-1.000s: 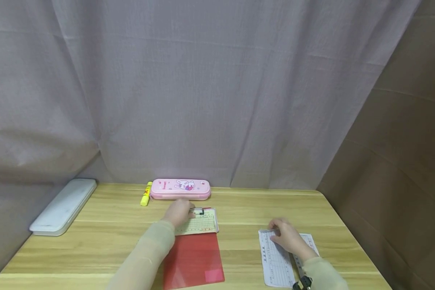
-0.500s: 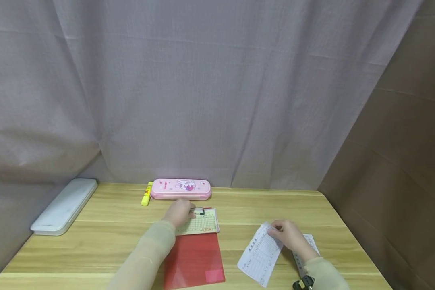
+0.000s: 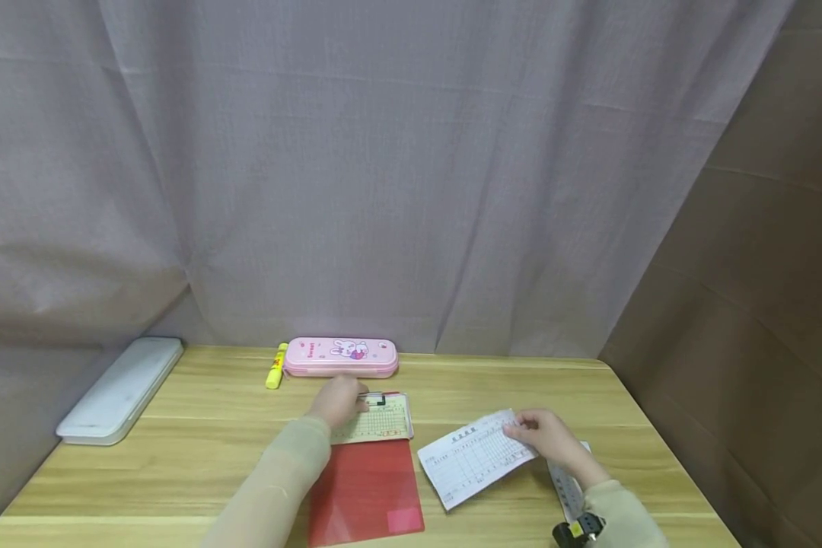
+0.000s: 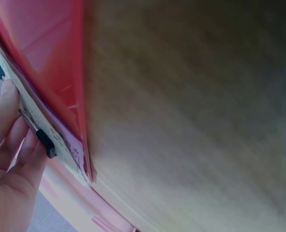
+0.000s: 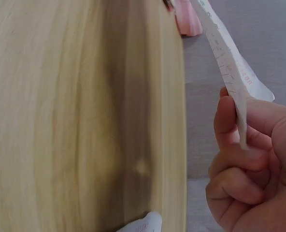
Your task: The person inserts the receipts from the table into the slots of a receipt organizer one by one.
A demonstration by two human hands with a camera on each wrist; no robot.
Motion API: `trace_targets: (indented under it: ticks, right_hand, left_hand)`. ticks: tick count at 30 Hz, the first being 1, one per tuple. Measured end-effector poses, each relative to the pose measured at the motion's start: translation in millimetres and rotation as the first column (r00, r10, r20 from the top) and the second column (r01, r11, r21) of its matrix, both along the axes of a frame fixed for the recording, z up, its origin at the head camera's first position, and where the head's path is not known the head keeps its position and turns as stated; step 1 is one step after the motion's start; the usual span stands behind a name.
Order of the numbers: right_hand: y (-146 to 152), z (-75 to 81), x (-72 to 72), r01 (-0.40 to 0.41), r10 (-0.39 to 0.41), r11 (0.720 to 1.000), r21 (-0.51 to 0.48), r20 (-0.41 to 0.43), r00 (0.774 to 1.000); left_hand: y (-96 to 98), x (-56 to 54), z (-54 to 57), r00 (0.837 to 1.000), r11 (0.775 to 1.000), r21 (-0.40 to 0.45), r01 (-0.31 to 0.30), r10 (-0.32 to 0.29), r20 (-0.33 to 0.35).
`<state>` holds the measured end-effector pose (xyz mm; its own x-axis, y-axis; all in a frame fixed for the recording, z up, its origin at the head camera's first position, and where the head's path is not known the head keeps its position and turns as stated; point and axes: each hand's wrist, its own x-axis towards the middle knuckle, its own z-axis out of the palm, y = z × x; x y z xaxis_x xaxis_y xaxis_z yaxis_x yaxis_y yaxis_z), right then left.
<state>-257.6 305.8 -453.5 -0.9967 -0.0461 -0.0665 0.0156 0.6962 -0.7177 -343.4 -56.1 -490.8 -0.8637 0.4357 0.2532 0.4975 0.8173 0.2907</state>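
My left hand [image 3: 337, 401] pinches the metal clip [image 4: 29, 121] with black ends at the top of a red clipboard [image 3: 366, 487]. Pale yellow printed slips [image 3: 383, 420] lie under that clip, and a purplish sheet [image 4: 68, 137] shows beneath them in the left wrist view. My right hand [image 3: 551, 441] holds a white printed form [image 3: 476, 457] by its right edge between thumb and fingers, raised and slanted above the table. Below the right wrist lies another white printed slip [image 3: 567, 491], partly hidden by the arm.
A pink pencil case [image 3: 342, 358] with a rabbit picture stands behind the clipboard. Beside it lies a yellow glue stick [image 3: 276, 367]. A long white case [image 3: 122, 392] sits at the table's left edge. Grey cloth [image 3: 411, 190] hangs behind the wooden table [image 3: 199, 457].
My right hand has lifted the white form off the slip, moved it left towards the clipboard and turned it from upright to sideways. The left hand has stayed at the clip.
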Motion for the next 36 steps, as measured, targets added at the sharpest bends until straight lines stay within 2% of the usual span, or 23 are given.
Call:
trace_targets:
  ticks: [8, 12, 21, 31, 36]
  right_hand:
    - [-9, 2.2, -1.0, 0.039, -0.036, 0.994, -0.101, 0.028, 0.999]
    - [-16, 0.6, -3.3, 0.031, -0.027, 0.989, -0.145, 0.03, 0.999]
    - [-43, -4.5, -8.1, 0.063, -0.064, 0.983, -0.174, 0.001, 0.998]
    - [-77, -11.0, -10.8, 0.106, -0.093, 0.949, -0.297, 0.059, 0.994]
    - [-90, -15.3, -10.0, 0.137, -0.106, 0.917, -0.374, 0.102, 0.989]
  left_hand:
    - [-0.2, -0.7, -1.0, 1.0, 1.0, -0.007, -0.005, 0.005, 0.003]
    - [-1.4, -1.4, -1.7, 1.0, 1.0, -0.015, 0.003, -0.003, -0.002]
    - [-1.2, -0.5, -0.1, 1.0, 1.0, -0.011, 0.008, -0.008, 0.005]
    - [0.2, 2.6, 0.9, 1.0, 1.0, -0.015, -0.009, 0.009, 0.011]
    - [0.7, 4.0, 3.4, 1.0, 1.0, -0.007, -0.003, 0.003, 0.023]
